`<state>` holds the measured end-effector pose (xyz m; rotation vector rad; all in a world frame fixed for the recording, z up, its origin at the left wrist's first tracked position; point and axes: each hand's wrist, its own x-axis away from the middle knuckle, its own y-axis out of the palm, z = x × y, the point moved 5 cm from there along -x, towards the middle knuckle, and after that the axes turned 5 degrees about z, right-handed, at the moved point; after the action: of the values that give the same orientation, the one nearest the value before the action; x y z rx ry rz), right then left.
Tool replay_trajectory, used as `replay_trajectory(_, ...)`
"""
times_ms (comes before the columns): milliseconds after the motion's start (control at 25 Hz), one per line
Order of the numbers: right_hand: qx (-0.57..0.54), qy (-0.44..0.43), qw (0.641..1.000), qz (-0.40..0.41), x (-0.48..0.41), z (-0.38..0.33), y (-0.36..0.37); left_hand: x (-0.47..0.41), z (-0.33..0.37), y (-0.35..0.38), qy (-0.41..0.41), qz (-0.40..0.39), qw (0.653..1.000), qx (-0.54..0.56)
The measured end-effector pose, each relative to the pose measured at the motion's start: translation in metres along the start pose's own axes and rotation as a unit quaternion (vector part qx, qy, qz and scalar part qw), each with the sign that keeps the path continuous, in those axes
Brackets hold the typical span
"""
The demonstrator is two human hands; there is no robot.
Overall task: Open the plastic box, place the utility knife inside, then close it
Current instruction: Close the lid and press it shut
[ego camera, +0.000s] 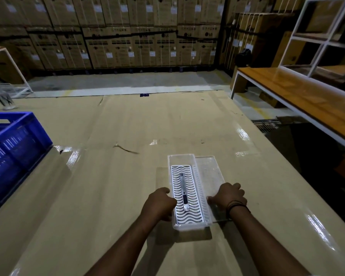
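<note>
The utility knife (183, 191) lies inside the plastic box (187, 226). The clear lid (209, 172), just right of the box, is gripped by the right hand (228, 195); the left hand (159, 202) is closed on the box's left wall. The lid could be seated askew if lowered off-line.

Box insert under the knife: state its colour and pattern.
White insert with wavy slots; head view.

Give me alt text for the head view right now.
A utility knife lies inside the open plastic box on its white wavy insert. The left hand rests against the box's left side; the right hand is on the clear lid lying beside it. A blue crate stands far left.
</note>
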<state>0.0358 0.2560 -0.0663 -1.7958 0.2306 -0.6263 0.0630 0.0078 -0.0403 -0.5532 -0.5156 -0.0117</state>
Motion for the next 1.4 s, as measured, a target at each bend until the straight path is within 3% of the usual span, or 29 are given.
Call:
replay_trajectory(200, -0.074, -0.009, 0.997, -0.012, -0.003, -0.002, -0.012, 0.006, -0.002, -0.001, -0.008, -0.003, 0.999, 0.035)
replay_trajectory(400, -0.201, -0.095, 0.975, 0.012, 0.012, -0.015, -0.044, 0.009, -0.006, 0.002, 0.001, -0.028, 0.997, 0.068)
replay_trajectory(560, -0.221, -0.136, 0.964, 0.06, 0.042, -0.035, -0.069, -0.002, -0.017, 0.01, 0.02, -0.027, 0.997, 0.065)
replay_trajectory(1040, -0.059, -0.253, 0.961, 0.095, 0.113, -0.115, -0.023, 0.006, -0.014, 0.005, 0.042, -0.05, 0.995, 0.07)
replay_trajectory(1400, -0.052, -0.271, 0.959, 0.062, 0.107, -0.113, -0.003, 0.011, -0.018, 0.003, 0.074, -0.053, 0.988, 0.129)
